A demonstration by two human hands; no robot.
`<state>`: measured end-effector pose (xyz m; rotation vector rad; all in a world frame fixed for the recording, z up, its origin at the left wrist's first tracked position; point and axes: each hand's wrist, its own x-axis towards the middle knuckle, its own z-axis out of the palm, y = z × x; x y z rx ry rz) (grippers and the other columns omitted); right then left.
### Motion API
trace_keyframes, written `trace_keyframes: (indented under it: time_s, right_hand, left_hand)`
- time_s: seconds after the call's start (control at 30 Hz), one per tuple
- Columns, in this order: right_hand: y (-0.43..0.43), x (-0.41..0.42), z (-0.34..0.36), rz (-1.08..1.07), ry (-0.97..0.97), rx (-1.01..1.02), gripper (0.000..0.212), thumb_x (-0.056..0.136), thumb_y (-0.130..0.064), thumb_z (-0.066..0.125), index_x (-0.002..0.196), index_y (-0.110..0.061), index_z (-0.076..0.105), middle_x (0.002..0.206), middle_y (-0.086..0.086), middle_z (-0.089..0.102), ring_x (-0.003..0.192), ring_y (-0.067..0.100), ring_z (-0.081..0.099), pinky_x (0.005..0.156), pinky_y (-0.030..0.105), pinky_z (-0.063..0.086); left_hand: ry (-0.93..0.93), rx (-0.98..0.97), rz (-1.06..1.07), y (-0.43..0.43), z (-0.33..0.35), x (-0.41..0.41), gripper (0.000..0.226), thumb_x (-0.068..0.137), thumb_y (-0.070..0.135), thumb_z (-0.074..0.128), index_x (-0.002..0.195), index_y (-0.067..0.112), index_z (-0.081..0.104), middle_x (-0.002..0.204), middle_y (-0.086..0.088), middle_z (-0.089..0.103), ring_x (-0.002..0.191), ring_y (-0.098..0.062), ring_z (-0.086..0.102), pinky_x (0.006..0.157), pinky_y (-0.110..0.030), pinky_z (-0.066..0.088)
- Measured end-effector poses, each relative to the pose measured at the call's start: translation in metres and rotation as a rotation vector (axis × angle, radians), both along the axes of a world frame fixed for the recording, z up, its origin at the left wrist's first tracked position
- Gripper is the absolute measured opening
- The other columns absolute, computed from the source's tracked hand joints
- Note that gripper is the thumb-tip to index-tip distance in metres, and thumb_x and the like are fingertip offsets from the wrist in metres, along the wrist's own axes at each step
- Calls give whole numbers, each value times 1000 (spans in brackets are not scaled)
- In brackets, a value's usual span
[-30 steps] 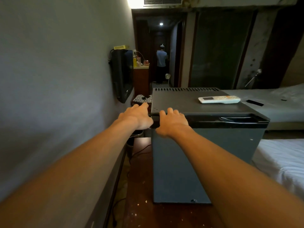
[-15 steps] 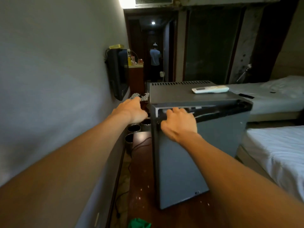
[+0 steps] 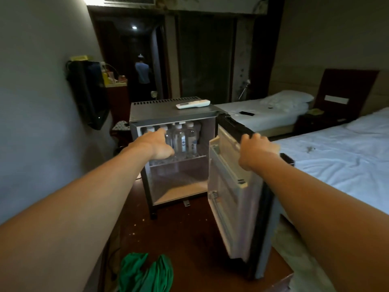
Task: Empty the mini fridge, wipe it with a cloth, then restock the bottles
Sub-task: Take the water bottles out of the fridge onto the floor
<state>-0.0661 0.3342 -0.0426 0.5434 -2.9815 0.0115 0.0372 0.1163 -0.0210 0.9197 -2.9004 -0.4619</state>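
Observation:
The grey mini fridge (image 3: 160,111) stands on a dark wooden table (image 3: 185,234), with its door (image 3: 233,186) swung wide to the right. Several clear water bottles (image 3: 183,139) with white caps stand upright on the upper wire shelf. The lower part of the fridge looks empty. My left hand (image 3: 156,144) reaches into the upper shelf, up against the leftmost bottles; whether it grips one is hidden. My right hand (image 3: 255,147) grasps the top edge of the door. A green cloth (image 3: 145,272) lies crumpled at the table's near edge.
A white remote (image 3: 192,104) lies on the fridge top. Two beds (image 3: 347,157) with white sheets fill the right side. A wall television (image 3: 90,93) hangs on the left. A person (image 3: 143,74) stands far back in the dark hallway.
The fridge door went from shut to fully open, pulled by my right hand. My left hand left the fridge's top corner and moved inside to the bottles. The green cloth came into view.

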Motion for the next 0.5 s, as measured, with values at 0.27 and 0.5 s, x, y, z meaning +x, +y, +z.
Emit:
trace_keyframes:
  time_s: [0.27,0.5]
  right_hand:
    - [27,-63,-6,-310,136,20,58,91,-42,44,140,-13,35,146,23,37,137,43,30,113,53,20]
    - [-126,-111,-22,343,247,-280,32,87,-26,50,116,-14,59,120,8,56,112,27,50,94,40,42]
  left_hand:
    - [32,53,23,-25,-18,-38,73,88,28,62,150,20,24,149,-9,39,125,-30,47,96,-40,45]
    - [151,262,105,-77,-41,-119,63,89,31,61,143,12,35,131,-11,52,118,-29,51,93,-37,45]
